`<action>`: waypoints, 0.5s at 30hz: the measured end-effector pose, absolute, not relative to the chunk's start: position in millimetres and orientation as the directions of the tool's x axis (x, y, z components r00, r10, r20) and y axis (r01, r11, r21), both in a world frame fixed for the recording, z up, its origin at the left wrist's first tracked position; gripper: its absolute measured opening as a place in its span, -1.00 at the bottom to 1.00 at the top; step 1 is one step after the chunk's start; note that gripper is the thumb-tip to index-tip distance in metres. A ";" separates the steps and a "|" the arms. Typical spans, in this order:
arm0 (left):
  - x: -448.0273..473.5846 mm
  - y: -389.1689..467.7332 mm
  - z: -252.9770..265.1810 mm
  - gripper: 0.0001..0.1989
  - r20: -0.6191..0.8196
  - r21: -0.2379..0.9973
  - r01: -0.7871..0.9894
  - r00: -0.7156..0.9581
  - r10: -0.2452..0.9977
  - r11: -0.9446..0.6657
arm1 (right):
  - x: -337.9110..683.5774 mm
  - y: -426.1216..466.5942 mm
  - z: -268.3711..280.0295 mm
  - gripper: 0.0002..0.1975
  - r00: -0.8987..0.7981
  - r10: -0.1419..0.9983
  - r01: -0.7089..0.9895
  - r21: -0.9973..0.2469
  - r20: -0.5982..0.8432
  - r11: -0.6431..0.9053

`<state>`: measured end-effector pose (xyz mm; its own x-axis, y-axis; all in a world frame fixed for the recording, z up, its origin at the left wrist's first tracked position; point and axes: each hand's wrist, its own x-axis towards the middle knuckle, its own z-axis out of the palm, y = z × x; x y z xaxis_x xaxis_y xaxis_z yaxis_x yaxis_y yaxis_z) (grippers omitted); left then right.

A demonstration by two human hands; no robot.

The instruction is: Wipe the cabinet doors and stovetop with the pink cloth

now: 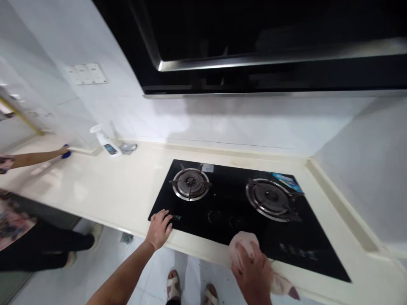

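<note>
Fingers spread, my left hand [160, 228] rests at the front left corner of the black glass gas stove [222, 186]. My right hand [254, 271] grips a pale pink cloth [243, 239] at the stove's front edge, below the two knobs [225, 219]. One end of the cloth trails out to the right of that hand over the counter edge. The left burner [190, 182] and the right burner [270, 195] each carry a dark pan support.
A black range hood [270, 46] hangs above. On the cream counter [133, 186] stand a white spray bottle [106, 142] and a crumpled grey packet [128, 148]. At far left, a co-worker's hand [64, 149] holds something blue on the counter.
</note>
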<state>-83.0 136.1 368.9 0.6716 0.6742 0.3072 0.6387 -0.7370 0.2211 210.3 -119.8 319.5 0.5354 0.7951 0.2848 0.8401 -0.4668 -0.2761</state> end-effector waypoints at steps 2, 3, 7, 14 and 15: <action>-81.7 134.5 367.1 -0.70 0.303 0.225 0.646 0.665 0.683 -0.729 | 176.0 -107.4 320.7 -0.46 0.399 0.864 0.902 -0.304 0.307 -0.308; -80.9 133.9 365.3 -0.70 0.302 0.223 0.655 0.658 0.690 -0.722 | 164.0 -100.1 324.5 -0.46 0.319 0.896 0.921 -0.323 0.309 -0.217; -78.3 117.2 355.3 -0.72 0.341 0.236 0.716 0.572 0.746 -0.657 | 148.9 -74.8 347.1 -0.52 0.133 0.932 0.898 -0.439 0.337 0.031; -132.9 -4.9 332.2 -0.69 0.313 0.525 0.743 0.285 0.906 -0.415 | 147.1 -63.3 318.8 -0.60 0.184 0.930 0.953 -0.290 0.318 -0.089; -153.2 -23.1 327.0 -0.71 0.261 0.587 0.736 0.223 0.939 -0.338 | 139.1 -59.0 311.4 -0.61 0.179 0.936 0.958 -0.269 0.303 -0.096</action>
